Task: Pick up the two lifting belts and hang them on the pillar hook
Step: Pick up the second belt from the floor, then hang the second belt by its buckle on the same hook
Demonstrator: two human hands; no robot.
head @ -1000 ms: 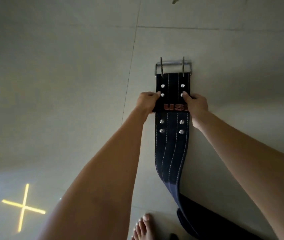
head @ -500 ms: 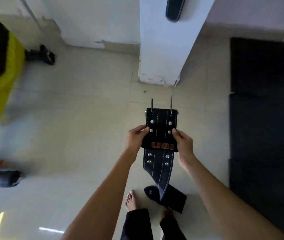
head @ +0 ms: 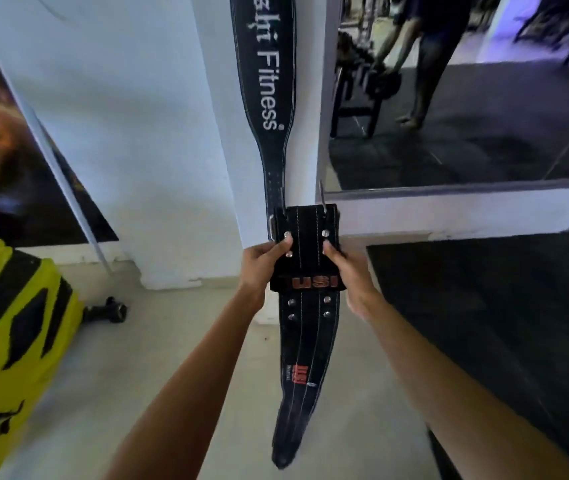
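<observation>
- Black leather USI lifting belt [head: 305, 358] at centre frame, gripped at its buckle end, tail hanging toward the pale floor [head: 158, 368].
- Left hand [head: 262, 265] clamped on the belt's left edge, thumb on top by a rivet.
- Right hand [head: 345, 268] clamped on the right edge the same way.
- Buckle prongs [head: 321, 195] point up, just in front of the white pillar [head: 213, 140].
- Second belt [head: 265, 81], lettered "Fitness", hangs down the pillar at upper centre; its hook is out of frame.
- Mirror [head: 466, 98] upper right; black mat [head: 501, 323] below it.
</observation>
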